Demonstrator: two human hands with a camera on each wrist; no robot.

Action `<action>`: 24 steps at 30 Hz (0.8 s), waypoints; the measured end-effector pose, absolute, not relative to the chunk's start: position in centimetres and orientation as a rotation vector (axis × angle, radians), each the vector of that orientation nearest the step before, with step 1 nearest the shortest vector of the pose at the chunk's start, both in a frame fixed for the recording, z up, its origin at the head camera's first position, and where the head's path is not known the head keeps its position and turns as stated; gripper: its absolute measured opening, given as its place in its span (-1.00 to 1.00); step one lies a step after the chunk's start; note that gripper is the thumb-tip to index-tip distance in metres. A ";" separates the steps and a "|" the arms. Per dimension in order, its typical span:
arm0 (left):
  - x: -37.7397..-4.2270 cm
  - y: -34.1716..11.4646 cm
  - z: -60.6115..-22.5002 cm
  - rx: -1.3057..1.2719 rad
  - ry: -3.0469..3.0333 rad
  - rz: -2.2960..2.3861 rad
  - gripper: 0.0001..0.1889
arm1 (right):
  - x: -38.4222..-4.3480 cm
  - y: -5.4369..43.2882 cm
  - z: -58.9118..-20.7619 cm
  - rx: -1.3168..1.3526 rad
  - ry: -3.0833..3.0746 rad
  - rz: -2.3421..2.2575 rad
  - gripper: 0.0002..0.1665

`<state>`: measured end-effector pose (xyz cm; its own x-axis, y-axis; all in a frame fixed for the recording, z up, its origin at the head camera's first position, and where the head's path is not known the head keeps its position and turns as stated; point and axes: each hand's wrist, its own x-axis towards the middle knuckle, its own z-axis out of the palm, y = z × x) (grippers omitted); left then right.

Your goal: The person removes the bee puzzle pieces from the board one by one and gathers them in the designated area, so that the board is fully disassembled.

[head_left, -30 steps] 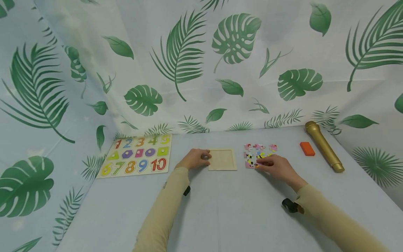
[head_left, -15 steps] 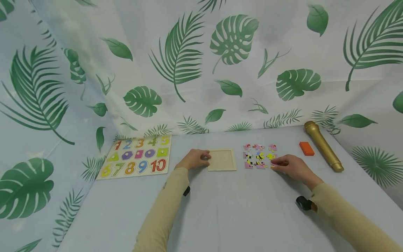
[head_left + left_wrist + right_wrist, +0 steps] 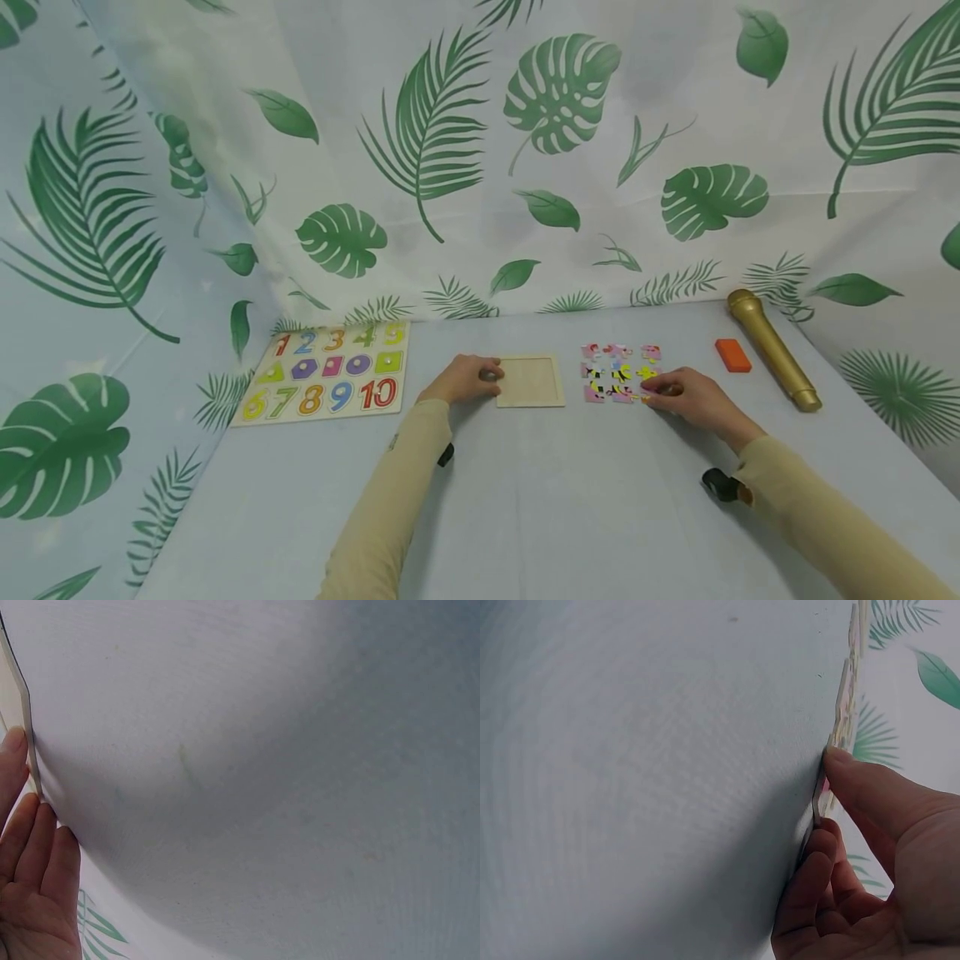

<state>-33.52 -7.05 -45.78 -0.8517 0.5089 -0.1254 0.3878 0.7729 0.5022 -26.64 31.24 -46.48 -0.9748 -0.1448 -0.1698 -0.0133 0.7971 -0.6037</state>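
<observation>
My left hand [image 3: 459, 380] holds the left edge of a small square wooden puzzle tray [image 3: 531, 405], whose recess is bare. In the left wrist view, the thumb and fingertips meet at the corner of the tray [image 3: 28, 712]. Right of the tray lie several pink and yellow jigsaw pieces [image 3: 619, 372], set in loose rows with gaps between them. My right hand [image 3: 693, 402] pinches a jigsaw piece at the lower right of the group. The right wrist view shows this piece [image 3: 822, 801] between thumb and fingers, low at the table; most of its face is hidden.
A number-and-shape board [image 3: 322, 371] lies at the left. An orange block [image 3: 732, 355] and a gold microphone [image 3: 772, 348] lie at the right. The grey cloth-covered table [image 3: 555, 500] meets a leaf-print curtain [image 3: 480, 167] behind.
My right hand has moved right from the bottom middle piece to the bottom right one, then nudged slightly left. My left hand stays on the tray's edge.
</observation>
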 end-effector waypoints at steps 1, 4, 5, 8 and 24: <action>-33.5 -7.0 -45.8 0.699 2.713 0.687 -0.63 | -26.6 31.3 -46.5 -0.121 2.776 -0.933 -0.47; -33.6 -7.1 -45.9 0.703 2.710 0.691 -0.63 | -26.6 31.3 -46.5 -0.121 2.776 -0.939 -0.46; -33.6 -7.1 -45.9 0.705 2.711 0.692 -0.63 | -26.6 31.3 -46.5 -0.119 2.775 -0.941 -0.46; -33.7 -7.1 -46.0 0.707 2.710 0.693 -0.63 | -26.5 31.3 -46.5 -0.119 2.772 -0.944 -0.47; -33.7 -7.0 -46.2 0.704 2.716 0.681 -0.63 | -26.5 31.4 -46.7 -0.114 2.757 -0.970 -0.45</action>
